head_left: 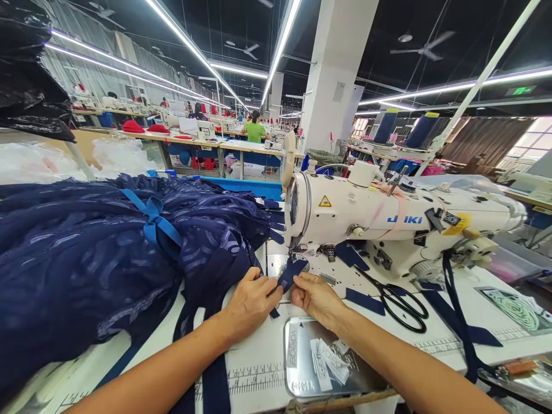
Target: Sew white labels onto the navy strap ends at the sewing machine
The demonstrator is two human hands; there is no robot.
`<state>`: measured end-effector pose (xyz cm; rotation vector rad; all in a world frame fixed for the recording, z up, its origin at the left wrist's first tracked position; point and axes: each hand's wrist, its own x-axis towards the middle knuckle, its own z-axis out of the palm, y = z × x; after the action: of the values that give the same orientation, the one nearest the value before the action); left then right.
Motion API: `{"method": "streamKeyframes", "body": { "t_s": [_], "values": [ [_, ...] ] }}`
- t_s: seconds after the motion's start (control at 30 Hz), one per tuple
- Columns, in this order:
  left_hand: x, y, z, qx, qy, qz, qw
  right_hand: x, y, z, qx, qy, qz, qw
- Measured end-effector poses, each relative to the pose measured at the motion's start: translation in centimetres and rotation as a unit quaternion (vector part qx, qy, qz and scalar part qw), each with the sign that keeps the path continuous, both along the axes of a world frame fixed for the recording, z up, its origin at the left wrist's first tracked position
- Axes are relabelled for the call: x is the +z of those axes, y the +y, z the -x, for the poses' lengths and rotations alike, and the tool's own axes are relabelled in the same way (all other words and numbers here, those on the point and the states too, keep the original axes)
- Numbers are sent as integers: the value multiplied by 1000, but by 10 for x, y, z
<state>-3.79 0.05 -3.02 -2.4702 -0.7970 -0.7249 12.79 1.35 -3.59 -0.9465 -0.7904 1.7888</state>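
Between my two hands is a short navy fabric strip [291, 274], just in front of the needle area of a white sewing machine [340, 201]. My left hand [253, 302] has its fingers closed on the strip's near left end. On the strip's right edge, my right hand [317, 294] pinches with thumb and fingers. A large heap of navy patterned fabric [107, 270], tied with a blue ribbon [156, 221], lies left of my left hand. Black scissors [403, 305] rest on the table to the right of my right hand.
A metal plate [302, 368] with white labels [330, 365] lies at the table's front. Loose navy strips [364, 301] lie around the scissors. Thread cones [386, 126] stand behind the machine. A person in a green top [255, 131] sits farther back.
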Motion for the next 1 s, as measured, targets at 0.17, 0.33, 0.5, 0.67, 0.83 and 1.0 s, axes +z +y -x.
{"method": "streamKeyframes", "body": {
  "t_s": [0.17, 0.33, 0.5, 0.67, 0.83, 1.0],
  "values": [
    [-1, 1, -1, -19, -109, 105, 988, 5, -4, 4, 12, -47, -35, 998],
    [9, 6, -2, 35, -306, 387, 869, 24, -14, -18, 94, -310, -178, 929],
    [18, 11, -4, 36, -431, 557, 710, 29, -32, -105, -39, -774, -332, 538],
    [17, 12, 0, 36, -394, 625, 673, 12, -45, -184, -7, -881, -228, 413],
    [16, 11, 3, 47, -380, 642, 665, -2, -37, -205, 28, -871, -245, 424],
    [18, 10, 2, 41, -382, 659, 647, 1, -23, -218, 25, -831, -245, 499]
  ]
}}
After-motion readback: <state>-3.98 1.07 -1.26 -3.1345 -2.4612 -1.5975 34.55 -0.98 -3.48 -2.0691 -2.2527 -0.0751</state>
